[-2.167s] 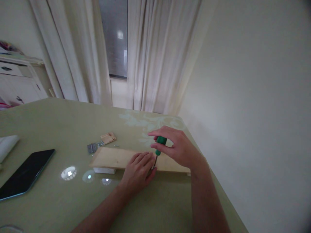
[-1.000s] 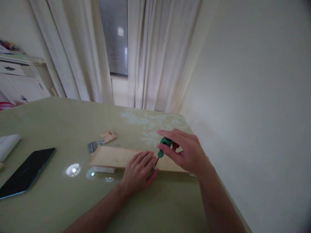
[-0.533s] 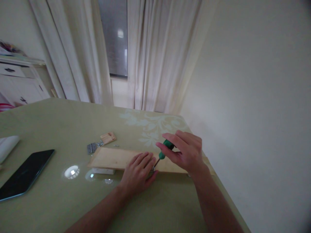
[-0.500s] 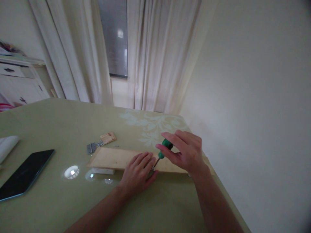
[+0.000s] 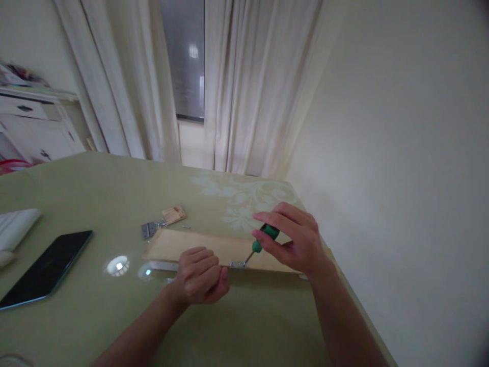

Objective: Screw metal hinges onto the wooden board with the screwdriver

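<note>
A long pale wooden board [image 5: 179, 245] lies on the green table [image 5: 95, 188]. A small metal hinge [image 5: 237, 265] sits at its near edge. My right hand [image 5: 296, 242] is closed round a green-handled screwdriver [image 5: 265, 236], whose tip points down at the hinge. My left hand [image 5: 200, 278] rests curled at the board's near edge, just left of the hinge, with its fingers folded in; I cannot make out anything in them.
A second hinge [image 5: 148, 230], a small wooden piece [image 5: 173, 214] and loose screws [image 5: 186, 227] lie beyond the board. A dark phone [image 5: 46, 267] and a white object [image 5: 17, 227] lie at the left. The table's right edge runs beside a bare wall. Curtains hang behind.
My left hand has pulled back off the board and curled up, which uncovers the hinge. My right hand with the screwdriver has stayed at the hinge. The view has shifted slightly.
</note>
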Action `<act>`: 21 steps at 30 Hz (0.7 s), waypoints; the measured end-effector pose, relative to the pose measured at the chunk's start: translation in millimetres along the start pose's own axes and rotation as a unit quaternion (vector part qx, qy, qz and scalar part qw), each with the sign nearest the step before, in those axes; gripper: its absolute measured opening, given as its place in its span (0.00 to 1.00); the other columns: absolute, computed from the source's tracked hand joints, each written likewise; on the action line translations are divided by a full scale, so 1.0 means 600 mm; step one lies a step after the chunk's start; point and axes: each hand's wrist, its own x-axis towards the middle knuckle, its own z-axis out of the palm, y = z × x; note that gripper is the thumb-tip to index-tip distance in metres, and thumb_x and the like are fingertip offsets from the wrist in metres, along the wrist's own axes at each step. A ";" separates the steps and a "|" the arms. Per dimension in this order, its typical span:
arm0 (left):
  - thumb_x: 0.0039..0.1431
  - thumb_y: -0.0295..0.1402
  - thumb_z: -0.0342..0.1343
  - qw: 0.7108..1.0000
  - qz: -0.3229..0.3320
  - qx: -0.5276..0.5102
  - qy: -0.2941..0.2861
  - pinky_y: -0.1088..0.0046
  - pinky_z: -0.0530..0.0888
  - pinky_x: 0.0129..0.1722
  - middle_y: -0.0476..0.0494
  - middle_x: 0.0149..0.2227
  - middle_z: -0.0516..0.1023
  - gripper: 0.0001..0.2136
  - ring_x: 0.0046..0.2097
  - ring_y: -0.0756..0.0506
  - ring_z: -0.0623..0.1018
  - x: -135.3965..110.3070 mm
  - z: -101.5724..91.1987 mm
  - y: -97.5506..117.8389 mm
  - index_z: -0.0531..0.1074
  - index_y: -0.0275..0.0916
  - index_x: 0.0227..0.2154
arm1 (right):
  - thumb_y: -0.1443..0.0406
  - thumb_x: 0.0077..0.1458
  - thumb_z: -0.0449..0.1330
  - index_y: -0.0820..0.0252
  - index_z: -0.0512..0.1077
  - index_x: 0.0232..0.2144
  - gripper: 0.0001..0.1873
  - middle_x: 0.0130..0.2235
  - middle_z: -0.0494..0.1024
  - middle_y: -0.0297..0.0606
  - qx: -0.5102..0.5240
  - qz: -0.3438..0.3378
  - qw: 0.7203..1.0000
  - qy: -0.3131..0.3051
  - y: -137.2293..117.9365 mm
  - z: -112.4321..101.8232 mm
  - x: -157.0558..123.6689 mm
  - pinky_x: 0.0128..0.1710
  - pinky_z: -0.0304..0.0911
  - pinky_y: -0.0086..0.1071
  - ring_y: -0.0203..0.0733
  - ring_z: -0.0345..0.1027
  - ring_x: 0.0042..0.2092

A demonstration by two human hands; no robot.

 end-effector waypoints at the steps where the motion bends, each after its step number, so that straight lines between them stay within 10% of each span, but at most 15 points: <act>1: 0.56 0.20 0.57 1.000 0.001 -0.007 -0.006 0.65 0.51 0.25 0.54 0.19 0.60 0.16 0.23 0.49 0.57 0.000 -0.002 0.000 0.58 0.42 0.21 | 0.64 0.62 0.66 0.59 0.78 0.50 0.14 0.35 0.77 0.38 0.009 0.005 1.000 -0.010 -0.001 0.000 0.001 0.35 0.67 0.35 0.40 0.70 0.35; 5: 0.57 0.21 0.57 1.000 -0.003 -0.001 -0.026 0.64 0.51 0.25 0.54 0.18 0.59 0.17 0.23 0.48 0.56 0.004 -0.001 0.001 0.57 0.42 0.19 | 0.69 0.67 0.54 0.59 0.70 0.64 0.24 0.50 0.79 0.46 0.081 0.031 0.995 -0.057 -0.005 -0.003 0.005 0.47 0.71 0.40 0.44 0.74 0.47; 10: 0.66 0.38 0.56 0.974 -0.099 0.083 -0.186 0.61 0.71 0.41 0.39 0.41 0.83 0.10 0.41 0.41 0.79 0.006 0.005 -0.009 0.78 0.37 0.41 | 0.67 0.65 0.64 0.58 0.77 0.53 0.15 0.34 0.77 0.35 0.000 0.012 1.000 -0.025 -0.001 -0.002 0.002 0.35 0.67 0.33 0.38 0.70 0.33; 14: 0.65 0.58 0.56 0.940 -0.112 0.116 -0.300 0.49 0.64 0.66 0.33 0.69 0.69 0.38 0.67 0.32 0.70 -0.016 0.016 -0.019 0.64 0.40 0.69 | 0.65 0.65 0.61 0.60 0.74 0.58 0.19 0.42 0.80 0.43 -0.018 0.024 0.998 -0.051 -0.002 -0.007 0.004 0.42 0.70 0.38 0.45 0.74 0.43; 17: 0.65 0.57 0.57 0.926 -0.131 0.115 -0.334 0.49 0.63 0.68 0.37 0.71 0.67 0.36 0.68 0.33 0.70 -0.030 0.021 -0.020 0.62 0.46 0.71 | 0.68 0.69 0.52 0.57 0.66 0.67 0.26 0.52 0.79 0.44 0.062 0.048 0.993 -0.092 -0.004 -0.008 0.007 0.52 0.70 0.39 0.44 0.74 0.52; 21: 0.66 0.52 0.57 0.921 -0.149 0.111 -0.341 0.50 0.66 0.66 0.39 0.70 0.68 0.33 0.67 0.34 0.71 -0.027 0.022 -0.018 0.63 0.46 0.70 | 0.63 0.67 0.62 0.57 0.75 0.55 0.16 0.35 0.78 0.36 -0.011 0.032 0.999 -0.041 -0.003 0.003 0.001 0.38 0.68 0.33 0.39 0.71 0.35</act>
